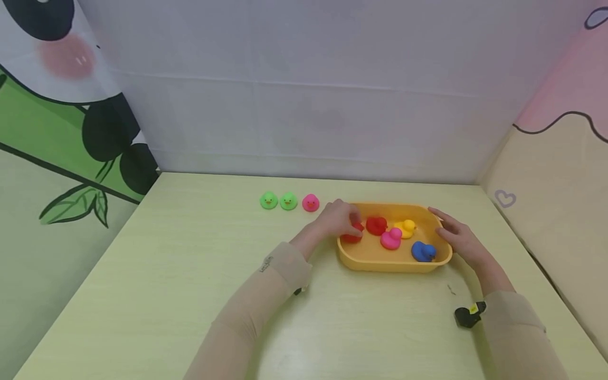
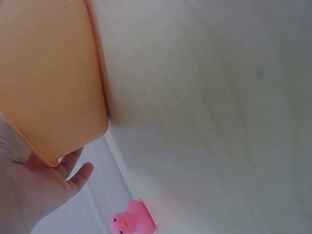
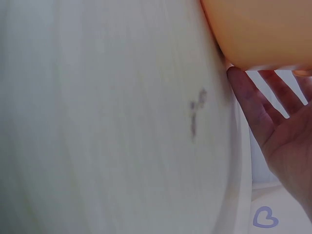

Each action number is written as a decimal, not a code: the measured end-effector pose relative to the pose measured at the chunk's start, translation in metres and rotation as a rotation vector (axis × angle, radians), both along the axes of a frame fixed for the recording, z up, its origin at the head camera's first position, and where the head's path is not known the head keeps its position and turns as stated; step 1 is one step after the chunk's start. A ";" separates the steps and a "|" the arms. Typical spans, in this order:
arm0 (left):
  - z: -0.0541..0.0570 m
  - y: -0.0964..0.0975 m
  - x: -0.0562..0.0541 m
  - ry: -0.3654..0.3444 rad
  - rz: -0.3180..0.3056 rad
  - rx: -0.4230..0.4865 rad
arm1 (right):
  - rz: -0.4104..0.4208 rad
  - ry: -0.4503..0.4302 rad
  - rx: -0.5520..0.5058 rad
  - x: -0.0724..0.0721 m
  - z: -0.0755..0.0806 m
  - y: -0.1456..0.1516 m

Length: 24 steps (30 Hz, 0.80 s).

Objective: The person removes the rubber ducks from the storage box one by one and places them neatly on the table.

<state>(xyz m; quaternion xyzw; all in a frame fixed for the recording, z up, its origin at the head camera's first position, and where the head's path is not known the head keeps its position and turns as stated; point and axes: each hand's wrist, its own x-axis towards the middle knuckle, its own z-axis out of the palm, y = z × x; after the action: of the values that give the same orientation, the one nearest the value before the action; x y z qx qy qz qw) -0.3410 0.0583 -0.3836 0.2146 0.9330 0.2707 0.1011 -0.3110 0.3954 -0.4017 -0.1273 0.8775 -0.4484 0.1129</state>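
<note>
A yellow-orange plastic basin stands on the table in the head view. My left hand reaches over its left rim, with thumb and fingers pinching a red rubber duck inside. Another red duck, a pink duck, a yellow duck and a blue duck lie in the basin too. Against the basin's right end rests my right hand. The right wrist view shows its fairly straight fingers touching the outer wall. The left hand's grip is mostly hidden behind the rim in the left wrist view.
Left of the basin, near the table's back edge, two green ducks and a pink duck stand in a row. A grey-white cloth hangs behind the table. A printed panel borders the right side.
</note>
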 end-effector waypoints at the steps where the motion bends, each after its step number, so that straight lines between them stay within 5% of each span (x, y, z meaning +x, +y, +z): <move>1: 0.000 0.001 -0.002 0.003 0.005 0.004 | 0.005 0.000 0.001 -0.003 0.000 0.001; 13: 0.000 0.008 -0.025 0.145 -0.002 0.019 | 0.047 0.002 0.006 -0.038 0.006 0.009; 24: 0.007 0.010 -0.031 0.186 0.099 0.061 | 0.071 -0.002 0.000 -0.061 0.010 0.014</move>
<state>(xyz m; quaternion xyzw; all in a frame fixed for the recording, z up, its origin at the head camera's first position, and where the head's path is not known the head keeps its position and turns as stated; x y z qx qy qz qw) -0.3719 0.0684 -0.3764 0.1952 0.9392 0.2825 -0.0058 -0.3723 0.4097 -0.3915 -0.1576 0.8724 -0.4442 0.1297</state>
